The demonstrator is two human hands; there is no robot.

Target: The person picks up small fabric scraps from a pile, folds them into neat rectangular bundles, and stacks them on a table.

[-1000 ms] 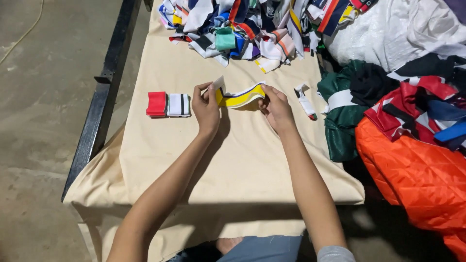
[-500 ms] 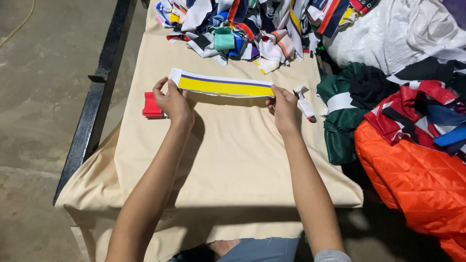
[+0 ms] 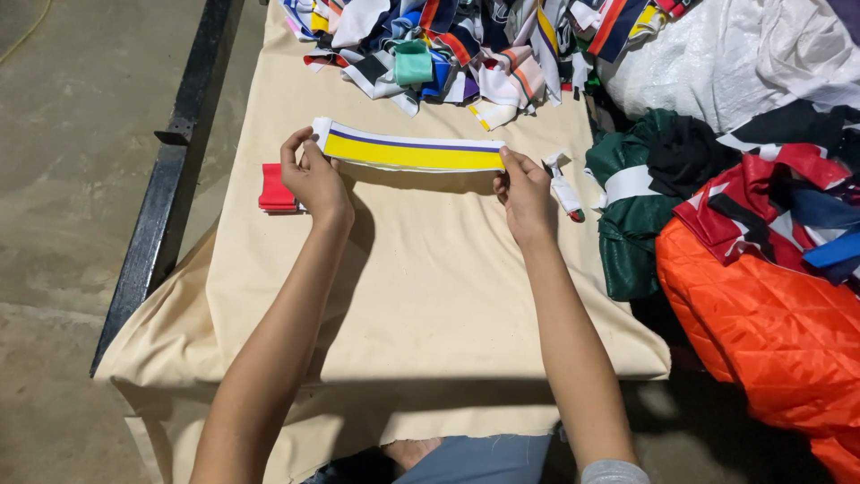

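A long fabric strip (image 3: 408, 151), yellow with a thin purple line and white edging, is stretched flat between my two hands above the beige cloth-covered table (image 3: 421, 296). My left hand (image 3: 309, 175) pinches its left end and my right hand (image 3: 522, 190) pinches its right end. Just left of my left hand lies a small stack of folded strips with a red one (image 3: 273, 190) showing; part of it is hidden behind the hand.
A heap of mixed coloured fabric strips (image 3: 448, 49) fills the table's far end. A small white rolled piece (image 3: 564, 188) lies right of my right hand. Dark green (image 3: 640, 197) and orange quilted fabric (image 3: 770, 323) pile up at the right. A black metal rail (image 3: 170, 170) runs along the left.
The folded yellow strip was pulled out to its full length; my left hand moved left and my right hand stayed near the right end, then both held it taut.
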